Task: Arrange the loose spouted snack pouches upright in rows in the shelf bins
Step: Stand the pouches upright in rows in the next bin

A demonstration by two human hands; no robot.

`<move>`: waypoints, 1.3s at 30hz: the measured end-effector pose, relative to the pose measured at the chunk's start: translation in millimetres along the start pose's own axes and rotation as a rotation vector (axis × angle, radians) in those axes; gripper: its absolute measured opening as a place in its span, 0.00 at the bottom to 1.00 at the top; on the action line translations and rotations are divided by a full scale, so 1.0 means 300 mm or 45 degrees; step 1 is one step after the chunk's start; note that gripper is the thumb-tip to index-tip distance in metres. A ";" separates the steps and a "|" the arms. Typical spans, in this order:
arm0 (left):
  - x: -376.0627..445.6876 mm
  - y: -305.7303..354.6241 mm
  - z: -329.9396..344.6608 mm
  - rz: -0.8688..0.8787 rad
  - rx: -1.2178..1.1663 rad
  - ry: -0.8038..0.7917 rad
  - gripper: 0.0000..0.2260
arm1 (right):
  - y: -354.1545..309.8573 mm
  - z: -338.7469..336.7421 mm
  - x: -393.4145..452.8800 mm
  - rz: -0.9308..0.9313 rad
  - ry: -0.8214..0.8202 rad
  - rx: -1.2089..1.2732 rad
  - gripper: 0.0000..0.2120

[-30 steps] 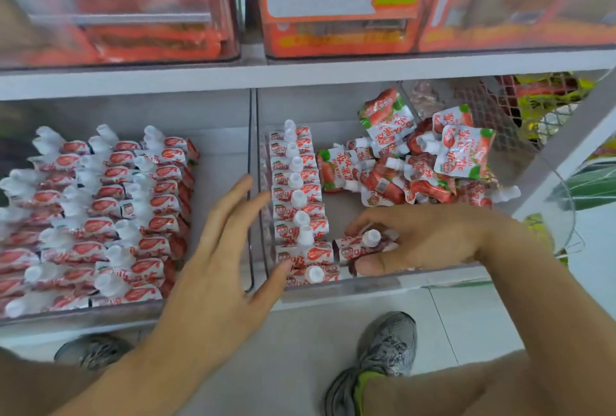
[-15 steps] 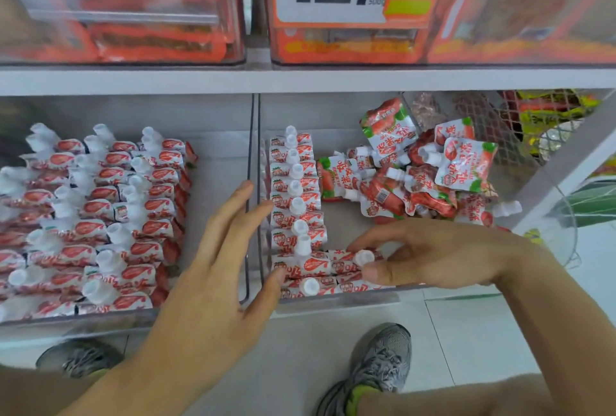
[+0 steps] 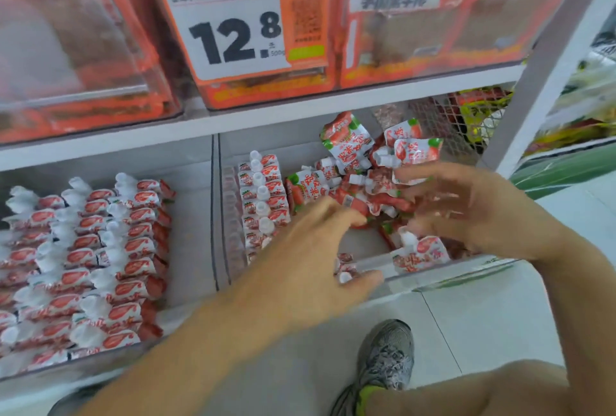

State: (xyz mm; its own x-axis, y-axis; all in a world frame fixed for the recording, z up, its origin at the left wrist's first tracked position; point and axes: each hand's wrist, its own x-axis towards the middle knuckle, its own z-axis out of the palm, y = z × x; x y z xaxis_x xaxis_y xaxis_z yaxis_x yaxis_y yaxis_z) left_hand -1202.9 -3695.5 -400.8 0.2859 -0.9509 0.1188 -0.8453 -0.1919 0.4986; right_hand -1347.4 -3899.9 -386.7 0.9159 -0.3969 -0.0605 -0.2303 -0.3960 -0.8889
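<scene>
Left bin [image 3: 186, 282]: clear plastic, sitting well left of both hands, carrying packed rows of upright pouches [image 3: 110, 249], red-and-white with white screw spouts pointing up and back. Rows are reading tidy, blurred toward the frame edge.

Right bin [image 3: 430, 277]: one upright row of pouches [image 3: 263, 202] is running front to back along its left wall, just left of the left hand, spouts up. The near end of that row is hiding behind the left hand.

Left hand [image 3: 310, 255] is reaching into the right bin over its front lip, fingers spread and loosely curved, motion-blurred. Its grip is looking open; nothing visibly held, though the blur is making it hard to be sure.

Loose pile of pouches [image 3: 363, 179] is lying jumbled beyond and between the two hands, toward the back right of the bin: white fronts with red strawberry print and green accents, spouts pointing every way, some flat, some leaning on the rear wall.

Right hand [image 3: 480, 212] is hovering over the pile's right edge, fingers splayed and blurred; grip is reading open, nothing clamped. One pouch [image 3: 420, 254] is lying flat against the bin's front wall just below that hand.

Price card [image 3: 230, 25] reading 12.8 is hanging on the orange box above both hands. Grey shoe [image 3: 386, 362] is standing on the floor below them.
</scene>
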 end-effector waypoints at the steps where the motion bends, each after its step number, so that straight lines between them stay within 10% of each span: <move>1: 0.034 -0.004 0.017 -0.013 0.057 -0.069 0.26 | 0.020 -0.009 -0.008 0.008 0.085 -0.145 0.25; 9: 0.096 -0.047 0.108 -0.232 0.321 -0.371 0.20 | 0.085 0.055 -0.011 0.151 -0.145 -0.674 0.14; 23: 0.115 -0.063 0.109 -0.283 0.160 -0.523 0.18 | 0.087 0.036 0.024 0.023 -0.095 -0.603 0.15; 28: 0.051 -0.038 0.076 -0.268 0.183 -0.371 0.21 | -0.002 0.092 0.061 -0.214 0.116 -0.447 0.13; 33: -0.127 -0.029 -0.026 -0.202 0.334 0.372 0.17 | 0.022 0.184 0.136 -0.276 0.111 -0.557 0.13; 39: -0.215 -0.125 -0.012 -0.036 0.585 0.175 0.24 | 0.036 0.272 0.178 -0.228 -0.191 -0.519 0.14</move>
State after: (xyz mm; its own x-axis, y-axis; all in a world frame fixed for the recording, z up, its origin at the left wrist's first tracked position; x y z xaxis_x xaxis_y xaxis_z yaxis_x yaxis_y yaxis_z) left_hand -1188.1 -3626.1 -424.1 0.3423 -0.9088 0.2385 -0.9395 -0.3339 0.0759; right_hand -1274.0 -3857.9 -436.4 0.9835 -0.1805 -0.0140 -0.1472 -0.7522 -0.6423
